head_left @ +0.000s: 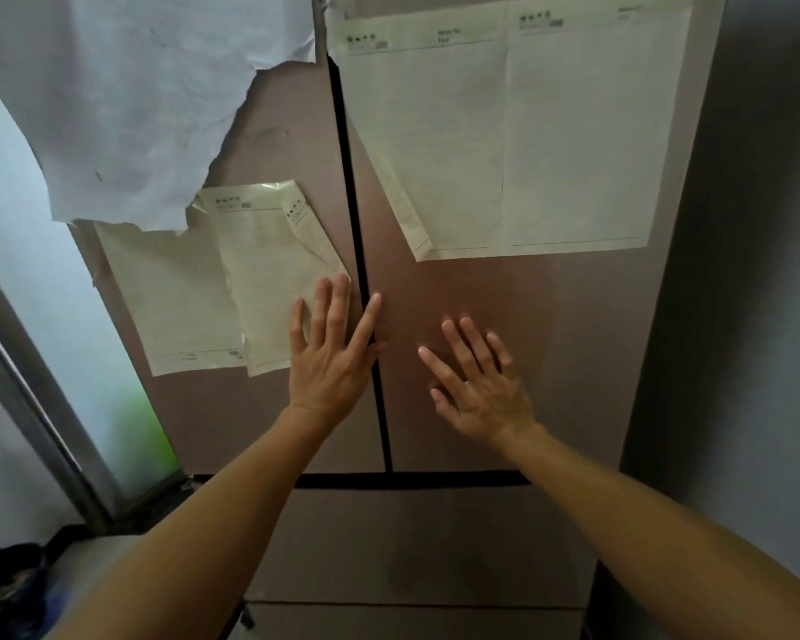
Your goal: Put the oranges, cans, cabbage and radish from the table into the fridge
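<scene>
Here: left hand (331, 358), right hand (479, 385) flat on closed fridge (481, 288), fingers (340, 302) spread, left index across door seam (359, 224).

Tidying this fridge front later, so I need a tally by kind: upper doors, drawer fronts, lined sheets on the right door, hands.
Upper doors: 2, the left door and the right door
Drawer fronts: 2, the upper drawer and the lower drawer
Lined sheets on the right door: 2, the inner sheet and the outer sheet
Hands: 2, the left hand and the right hand
Total: 8
</scene>
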`<control>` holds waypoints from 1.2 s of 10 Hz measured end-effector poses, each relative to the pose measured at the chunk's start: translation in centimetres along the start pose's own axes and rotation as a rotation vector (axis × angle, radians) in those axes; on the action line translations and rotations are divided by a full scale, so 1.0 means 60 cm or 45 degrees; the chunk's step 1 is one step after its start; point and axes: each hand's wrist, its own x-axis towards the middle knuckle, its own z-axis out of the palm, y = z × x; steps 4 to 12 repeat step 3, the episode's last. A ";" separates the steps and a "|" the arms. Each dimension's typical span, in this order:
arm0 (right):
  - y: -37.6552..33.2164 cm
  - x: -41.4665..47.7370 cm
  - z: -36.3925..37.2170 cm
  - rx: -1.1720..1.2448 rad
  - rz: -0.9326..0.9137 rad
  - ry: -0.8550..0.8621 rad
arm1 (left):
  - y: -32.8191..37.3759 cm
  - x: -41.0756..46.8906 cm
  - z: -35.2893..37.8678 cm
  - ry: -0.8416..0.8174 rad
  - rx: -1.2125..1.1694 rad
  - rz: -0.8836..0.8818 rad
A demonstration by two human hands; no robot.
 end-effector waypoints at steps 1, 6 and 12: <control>0.000 0.002 -0.005 -0.012 0.022 -0.020 | -0.003 -0.003 0.011 0.036 -0.021 0.008; -0.028 0.039 -0.118 0.602 0.376 -0.015 | -0.006 -0.005 0.019 0.055 -0.037 0.041; -0.028 0.039 -0.118 0.602 0.376 -0.015 | -0.006 -0.005 0.019 0.055 -0.037 0.041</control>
